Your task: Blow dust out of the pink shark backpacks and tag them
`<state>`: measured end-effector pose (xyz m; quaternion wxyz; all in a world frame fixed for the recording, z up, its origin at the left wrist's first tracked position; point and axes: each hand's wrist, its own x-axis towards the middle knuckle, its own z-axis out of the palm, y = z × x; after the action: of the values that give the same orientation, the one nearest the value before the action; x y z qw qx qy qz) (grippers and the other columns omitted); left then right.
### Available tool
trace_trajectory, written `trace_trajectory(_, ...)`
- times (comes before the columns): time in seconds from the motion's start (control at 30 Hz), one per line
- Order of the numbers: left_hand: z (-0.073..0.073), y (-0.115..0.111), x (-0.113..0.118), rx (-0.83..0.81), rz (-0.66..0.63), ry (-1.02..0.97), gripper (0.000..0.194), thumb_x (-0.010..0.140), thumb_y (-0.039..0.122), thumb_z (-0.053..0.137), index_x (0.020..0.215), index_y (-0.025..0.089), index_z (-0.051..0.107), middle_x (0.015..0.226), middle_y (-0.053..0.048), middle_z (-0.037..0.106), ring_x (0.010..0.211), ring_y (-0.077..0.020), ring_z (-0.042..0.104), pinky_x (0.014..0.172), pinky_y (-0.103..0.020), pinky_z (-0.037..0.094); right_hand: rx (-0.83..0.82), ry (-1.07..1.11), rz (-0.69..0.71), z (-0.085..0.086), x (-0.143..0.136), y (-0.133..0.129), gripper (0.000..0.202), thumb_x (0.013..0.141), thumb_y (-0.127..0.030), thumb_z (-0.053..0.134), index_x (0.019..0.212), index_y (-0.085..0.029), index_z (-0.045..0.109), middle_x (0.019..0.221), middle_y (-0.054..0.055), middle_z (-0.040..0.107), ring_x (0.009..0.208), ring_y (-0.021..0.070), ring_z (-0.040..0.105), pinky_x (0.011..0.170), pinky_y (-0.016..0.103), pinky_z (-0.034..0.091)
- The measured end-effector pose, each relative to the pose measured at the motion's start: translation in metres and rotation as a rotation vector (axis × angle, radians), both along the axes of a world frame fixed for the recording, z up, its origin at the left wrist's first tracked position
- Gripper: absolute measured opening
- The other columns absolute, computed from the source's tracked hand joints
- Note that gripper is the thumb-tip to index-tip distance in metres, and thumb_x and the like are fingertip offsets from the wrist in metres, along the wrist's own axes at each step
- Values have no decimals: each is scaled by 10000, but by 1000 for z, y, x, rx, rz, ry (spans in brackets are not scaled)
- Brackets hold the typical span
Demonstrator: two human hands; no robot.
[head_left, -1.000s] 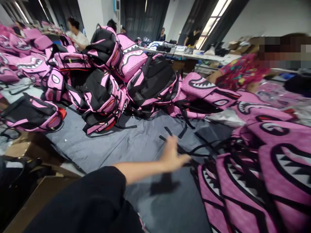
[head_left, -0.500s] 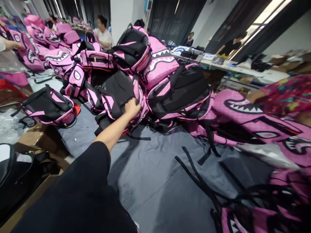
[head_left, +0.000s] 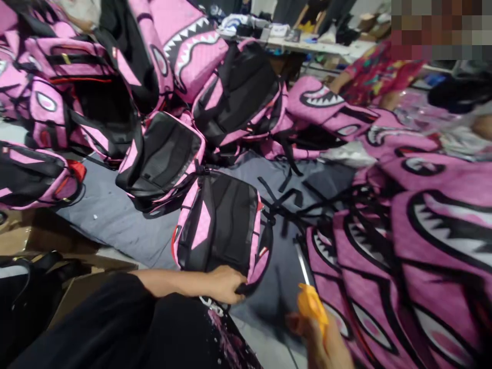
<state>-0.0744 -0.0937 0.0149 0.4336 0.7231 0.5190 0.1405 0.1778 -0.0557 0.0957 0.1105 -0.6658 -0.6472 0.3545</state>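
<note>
The person's left hand [head_left: 226,284] was clamped on the near edge of a pink-and-black backpack [head_left: 230,225], which lay back-panel up on the grey cloth [head_left: 142,238] in front of the body. The right hand [head_left: 313,335] was closed round an orange-handled tool [head_left: 313,302], its slim metal blade pointing away, well apart from the left. Steadying the bag well seemed to call for a firm grip at that edge, straps kept from bunching, and the blade tip held off fabric and fingers. Pink bags [head_left: 442,241] with toothed mouths stood packed beside the right hand; whether they held anything could not be told, nor could the backpack's contents. Further left, a cardboard box [head_left: 79,300] stood by dark bags [head_left: 26,297], though whether those sat inside it was unclear.
</note>
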Motion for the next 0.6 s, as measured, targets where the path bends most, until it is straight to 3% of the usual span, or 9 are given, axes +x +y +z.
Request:
trace_trajectory(0.07, 8, -10, -10, 24, -60, 9, 494, 758, 485, 713, 1189, 244, 686, 1060, -111, 733, 929, -271, 709, 824, -396, 547, -82, 105, -9, -8, -1, -19, 648, 882, -728, 372, 1187, -183, 543, 826, 74, 703, 739, 236, 664, 733, 329, 540)
trace_trajectory(0.13, 19, -19, -22, 102, 31, 45, 537, 790, 567, 683, 1227, 255, 664, 1144, -104, 709, 1016, -265, 682, 942, -416, 514, -173, 181, 65, -13, -5, -29, 633, 880, -719, 392, 1170, -178, 547, 798, 66, 690, 711, 224, 649, 722, 323, 540)
trace_trajectory(0.23, 22, -23, -30, 166, 494, 285, 744, 819, 594, 645, 1425, 189, 496, 1483, -180, 476, 1375, -345, 449, 1149, -536, 334, -255, 209, 191, -18, -14, -20, 603, 899, -675, 398, 1187, -177, 577, 789, 63, 693, 729, 226, 661, 730, 324, 532)
trace_trajectory(0.3, 9, -20, -29, 42, 756, 458, 982, 758, 516, 744, 1536, 119, 296, 1616, -246, 200, 1491, -412, 223, 1178, -611, 240, -248, 167, 266, -19, -27, 0, 575, 923, -643, 375, 1215, -190, 578, 791, 53, 696, 722, 220, 666, 728, 320, 521)
trace_trajectory(0.33, 1, -18, -29, -45, 826, 501, 1028, 745, 445, 771, 1551, 91, 239, 1624, -267, 131, 1498, -427, 186, 1172, -618, 245, -236, 142, 316, -19, -36, 14, 556, 938, -629, 360, 1223, -202, 575, 795, 46, 697, 721, 215, 667, 730, 317, 515)
trace_trajectory(0.4, -16, -21, -31, -156, 914, 477, 904, 799, 282, 711, 1537, 41, 248, 1604, -291, 171, 1479, -411, 260, 1158, -570, 307, -209, 90, 440, -17, -57, 46, 516, 963, -606, 333, 1195, -221, 585, 779, 34, 691, 713, 209, 668, 721, 309, 503)
trace_trajectory(0.47, -26, -36, -41, -148, 969, 284, 691, 869, 192, 576, 1503, 48, 340, 1562, -252, 334, 1437, -340, 381, 1162, -486, 345, -162, 21, 536, -14, -80, 84, 496, 977, -590, 321, 1151, -222, 603, 743, 33, 682, 696, 208, 665, 701, 303, 495)
trace_trajectory(0.53, -29, -63, -56, -112, 1014, -49, 544, 909, 254, 530, 1429, 108, 478, 1456, -172, 526, 1345, -278, 513, 1143, -419, 393, -94, -71, 588, -12, -104, 123, 504, 985, -579, 314, 1149, -208, 612, 736, 48, 685, 694, 212, 665, 692, 301, 491)
trace_trajectory(0.6, -28, -92, -75, -147, 1102, -394, 495, 903, 439, 561, 1314, 165, 590, 1291, -114, 669, 1165, -250, 648, 1033, -383, 498, -18, -179, 611, -13, -131, 153, 533, 997, -571, 294, 1186, -185, 608, 804, 82, 707, 753, 222, 676, 719, 304, 488)
